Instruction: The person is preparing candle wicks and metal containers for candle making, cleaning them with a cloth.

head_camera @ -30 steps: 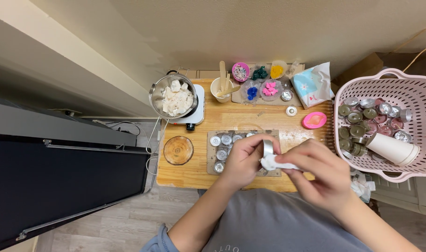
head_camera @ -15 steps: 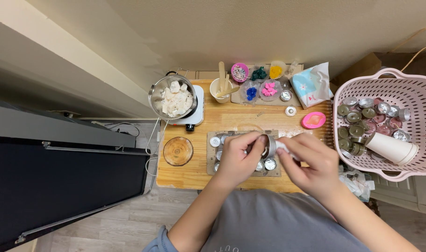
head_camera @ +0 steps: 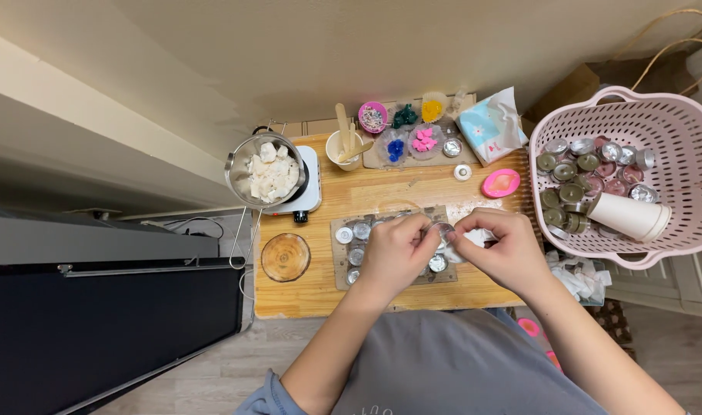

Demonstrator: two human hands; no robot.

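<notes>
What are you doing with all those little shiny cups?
A person sits at a small wooden table. The left hand and right hand meet over a tray of small metal cups; together they hold one small metal cup, and the right hand also holds a crumpled white tissue. Behind them, a metal pot of white chunks sits on a small hot plate. A pink basket on the right holds more cups.

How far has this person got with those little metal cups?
Done: several small metal cups sit on the tray. In hand: the left hand and right hand hold one cup with a white tissue. Left: many cups fill the pink basket; wax chunks in the pot look solid.
</notes>
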